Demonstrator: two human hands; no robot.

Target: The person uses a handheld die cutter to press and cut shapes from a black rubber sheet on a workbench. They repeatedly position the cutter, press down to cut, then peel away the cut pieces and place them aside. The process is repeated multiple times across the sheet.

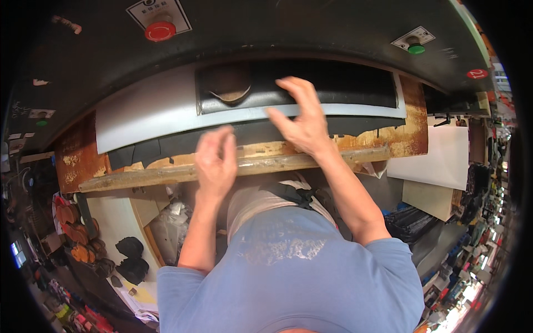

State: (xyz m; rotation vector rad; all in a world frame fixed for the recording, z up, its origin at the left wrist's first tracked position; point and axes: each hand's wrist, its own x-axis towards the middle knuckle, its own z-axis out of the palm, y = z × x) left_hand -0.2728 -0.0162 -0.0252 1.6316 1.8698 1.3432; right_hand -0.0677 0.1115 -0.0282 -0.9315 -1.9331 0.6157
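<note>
A glossy black sheet (pixel 333 83) lies on a pale grey board (pixel 150 116) under the overhang of a dark machine. On the sheet's left part sits a dark curved piece with a thin light rim (pixel 230 95); shadow blurs its outline, so I cannot tell its kind. My right hand (pixel 304 122) hovers over the sheet's front edge, thumb and fingers apart and nothing in its grasp. My left hand (pixel 215 155) is by the front wooden edge, its fingers bent and smeared by motion. Whether anything is between them is hidden.
Ahead, the machine front (pixel 250 28) carries a red button (pixel 160 31) and a green button (pixel 416 49). A wooden bar (pixel 266 165) edges the worn bed. Dark cut pieces (pixel 132 260) lie on a stand at left; a white sheet (pixel 436 155) is at right.
</note>
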